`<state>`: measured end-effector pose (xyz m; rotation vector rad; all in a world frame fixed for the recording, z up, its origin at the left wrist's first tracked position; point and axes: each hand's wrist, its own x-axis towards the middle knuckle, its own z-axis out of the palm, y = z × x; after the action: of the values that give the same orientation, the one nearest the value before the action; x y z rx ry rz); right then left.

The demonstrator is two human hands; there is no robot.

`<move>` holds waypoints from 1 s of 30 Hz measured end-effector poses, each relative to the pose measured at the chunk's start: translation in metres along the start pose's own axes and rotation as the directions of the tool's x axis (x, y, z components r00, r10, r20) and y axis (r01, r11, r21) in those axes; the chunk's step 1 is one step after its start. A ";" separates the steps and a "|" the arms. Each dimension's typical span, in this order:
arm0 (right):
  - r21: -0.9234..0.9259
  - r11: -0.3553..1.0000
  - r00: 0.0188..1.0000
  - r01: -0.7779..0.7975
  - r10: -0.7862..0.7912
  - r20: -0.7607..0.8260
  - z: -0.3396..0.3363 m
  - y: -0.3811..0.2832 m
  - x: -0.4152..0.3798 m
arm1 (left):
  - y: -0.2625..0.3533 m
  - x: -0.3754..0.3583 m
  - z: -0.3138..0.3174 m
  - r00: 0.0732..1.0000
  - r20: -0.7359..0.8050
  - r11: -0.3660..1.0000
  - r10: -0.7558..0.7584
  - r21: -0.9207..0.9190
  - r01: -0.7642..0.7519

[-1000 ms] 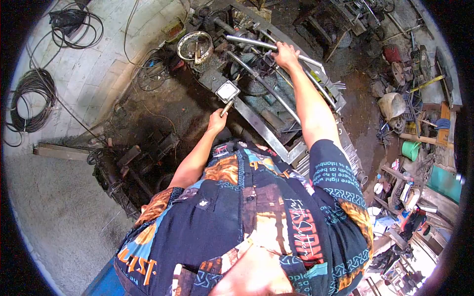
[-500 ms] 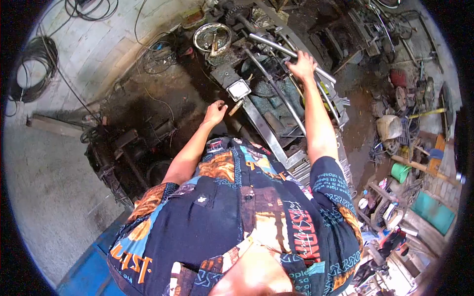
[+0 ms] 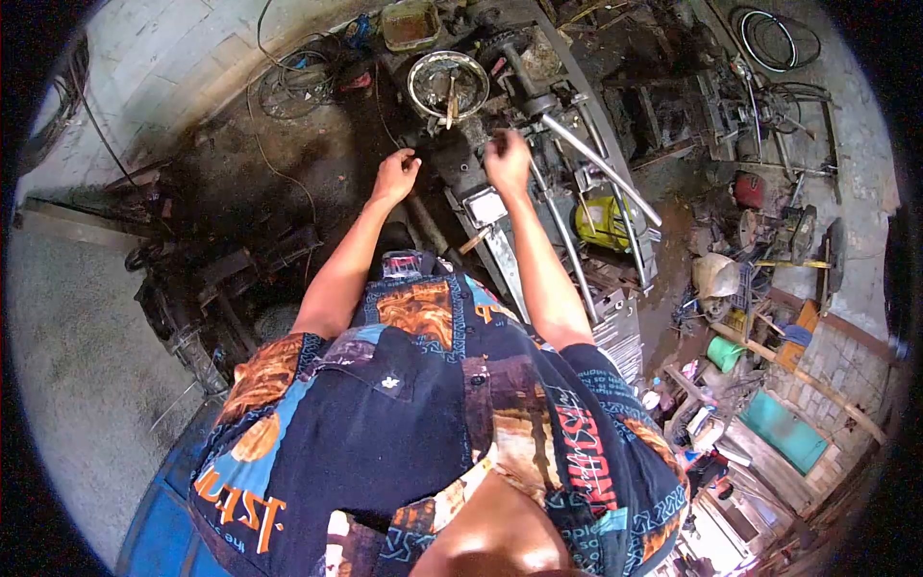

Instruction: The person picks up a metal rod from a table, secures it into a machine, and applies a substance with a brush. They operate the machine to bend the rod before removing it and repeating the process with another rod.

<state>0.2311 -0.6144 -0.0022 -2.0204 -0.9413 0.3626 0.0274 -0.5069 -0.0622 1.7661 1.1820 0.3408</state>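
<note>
My left hand (image 3: 395, 177) hovers at the near left side of a lathe-like machine, with loosely bent fingers apart and nothing in them. My right hand (image 3: 509, 163) is over the machine's dark carriage area, its fingers smeared by motion. Lying diagonally to its right is a long steel bar (image 3: 601, 168), apart from the hand, its upper end at a round dark metal part (image 3: 538, 104). Below the hands sits a bright square plate (image 3: 486, 206), beside a short brown handle (image 3: 475, 240). A round basin (image 3: 413, 88) holding a wooden-handled brush-like tool (image 3: 451, 104) stands beyond them.
A yellow container (image 3: 604, 223) sits among the machine's rails. Behind the basin is a rectangular tub (image 3: 411, 26). Coiled cable (image 3: 293, 85) lies near the wall. To the right are a green bucket (image 3: 723, 353), a white sack (image 3: 716, 276) and scattered scrap.
My right hand has let go of the steel bar and moved left over the machine. My left hand has moved up and slightly left. The view has shifted.
</note>
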 end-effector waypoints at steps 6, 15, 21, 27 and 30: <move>-0.242 0.970 0.994 0.011 0.017 0.110 0.077 -0.010 0.047 | -0.002 0.019 -0.024 0.999 -0.012 0.999 0.051 0.017 -0.051; -0.397 0.890 0.953 -0.223 0.284 0.101 0.095 -0.021 0.048 | -0.037 0.007 -0.032 0.996 0.005 0.996 0.087 0.011 -0.087; -0.463 0.828 0.886 -0.316 0.432 0.170 0.090 -0.038 0.029 | -0.025 0.030 -0.035 0.992 0.079 0.992 0.098 0.070 -0.104; -0.320 0.849 0.892 -0.420 0.451 0.027 0.082 -0.053 0.006 | -0.007 0.045 -0.030 0.982 0.154 0.989 0.111 0.078 -0.124; -0.329 0.840 0.871 -0.431 0.483 0.093 0.080 -0.039 -0.001 | 0.000 0.042 -0.023 0.978 0.183 0.987 0.103 0.102 -0.123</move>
<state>0.1669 -0.5546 -0.0188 -2.5308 -0.6235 0.7029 0.0328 -0.4594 -0.0606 1.9238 0.9928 0.1813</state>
